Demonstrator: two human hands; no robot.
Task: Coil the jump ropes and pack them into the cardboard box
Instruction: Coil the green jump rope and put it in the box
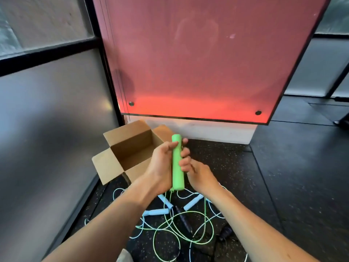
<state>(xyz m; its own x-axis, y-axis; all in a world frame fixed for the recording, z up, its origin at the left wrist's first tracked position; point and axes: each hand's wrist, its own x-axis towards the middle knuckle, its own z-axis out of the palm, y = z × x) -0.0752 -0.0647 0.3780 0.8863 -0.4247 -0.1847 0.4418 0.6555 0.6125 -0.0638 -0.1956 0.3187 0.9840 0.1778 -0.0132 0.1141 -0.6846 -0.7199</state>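
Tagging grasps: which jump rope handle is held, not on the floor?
The green handle, upright, gripped by the left hand and right hand; the light blue handles and the black handle lie on the floor.

Bare forearms stretched forward, left hand (160, 167) and right hand (199, 173) close together, fingers curled round green handle (177, 179).

1 box (105, 163), 3 blue handles (155, 212), 2 blk handles (184, 218), 1 grn handle (177, 167)

Green handle (177, 163) matt, smooth, foam-like; green cord (205, 207) thin, glossy plastic; pale blue handles (156, 212) matt; cardboard box (132, 146) plain brown, matt; floor (236, 167) dark, speckled, rubbery; red panel (198, 63), upper frame, smooth and glossy.
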